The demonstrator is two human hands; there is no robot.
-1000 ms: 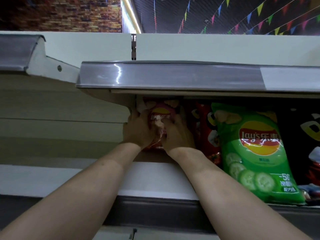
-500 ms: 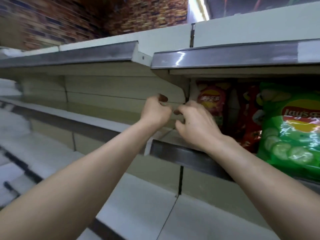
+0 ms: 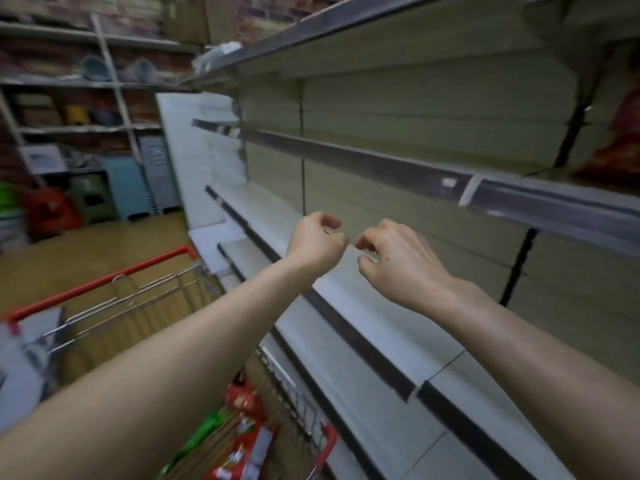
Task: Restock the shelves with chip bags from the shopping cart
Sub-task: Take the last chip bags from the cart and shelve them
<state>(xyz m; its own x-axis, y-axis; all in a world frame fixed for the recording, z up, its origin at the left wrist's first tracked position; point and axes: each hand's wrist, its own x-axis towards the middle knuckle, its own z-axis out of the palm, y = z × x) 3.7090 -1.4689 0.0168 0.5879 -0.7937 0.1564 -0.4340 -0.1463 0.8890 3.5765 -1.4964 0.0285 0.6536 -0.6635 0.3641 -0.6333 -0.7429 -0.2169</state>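
My left hand [image 3: 317, 242] and my right hand [image 3: 398, 259] hang side by side in the air in front of the shelving, fingers loosely curled, holding nothing. The wire shopping cart [image 3: 145, 299] with red trim stands below my left arm. Red chip bags [image 3: 242, 448] and a green bag [image 3: 204, 434] lie in the cart near the bottom edge. A red chip bag [image 3: 620, 140] stands on the upper shelf [image 3: 381, 164] at the far right, partly cut off by the frame.
Bare white shelves [image 3: 374, 327] run along the right from near to far. At the back left stand racks with boxes, a blue cabinet [image 3: 128, 185] and a red object [image 3: 52, 211]. A wooden floor [image 3: 69, 251] lies beyond the cart.
Both hands have let go of the red bag on the shelf and pulled back. The view has swung left and down, so the cart and its bags now show.
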